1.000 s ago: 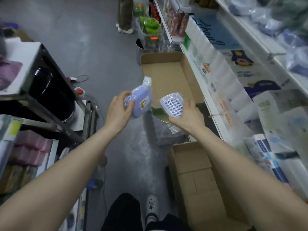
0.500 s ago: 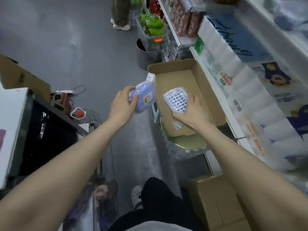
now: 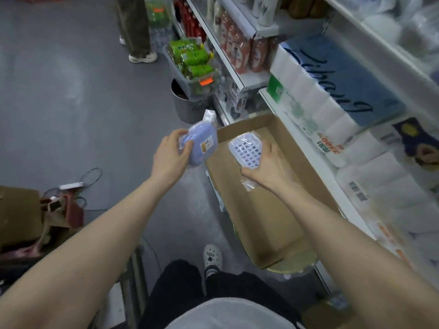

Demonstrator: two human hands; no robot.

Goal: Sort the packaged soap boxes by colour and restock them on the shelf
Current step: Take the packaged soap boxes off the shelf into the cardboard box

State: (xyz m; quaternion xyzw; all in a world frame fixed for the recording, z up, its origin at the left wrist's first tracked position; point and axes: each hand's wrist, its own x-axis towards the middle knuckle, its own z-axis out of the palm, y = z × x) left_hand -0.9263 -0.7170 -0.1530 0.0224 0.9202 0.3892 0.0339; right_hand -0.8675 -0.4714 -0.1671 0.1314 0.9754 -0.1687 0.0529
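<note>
Far left edge of floor: brown cardboard sheet (image 3: 16,210), flat and matte, w/ a reddish bag (image 3: 72,210) slumped against it. Thin cables (image 3: 92,173) loop on the smooth grey floor (image 3: 71,103) just beyond.

Left grip (image 3: 169,157) is up over bare floor, fingers and thumb curled round a lilac soap box (image 3: 202,146). The box is smooth plastic w/ rounded corners, in crinkly clear wrap. A spare tail of film sticks up at its far end, and there's a small yellow-and-white label on the lid.

Further up the aisle sit a round metal bucket (image 3: 187,110) and a clear plastic bin (image 3: 185,84) of glossy green packs (image 3: 190,58). Another person's trouser legs (image 3: 133,24) show at top.

Just R of the lilac one, not touching it, right grip (image 3: 266,167) holds a second soap box (image 3: 247,149). This one is roughly oval, w/ a white lattice face and purple showing thru the square holes. It's also film-wrapped, thumb at the near end and fingers round the far side. It hangs over the far half of a shallow open cardboard box (image 3: 261,222), plain brown, lying along the shelf's front edge.

Shelf (image 3: 306,148) at right has a white metal edge. Soft white tissue packs (image 3: 316,108) sit in rows, w/ red bottles (image 3: 240,51) on the section further along.

Bottom centre: a white clog (image 3: 212,256).
</note>
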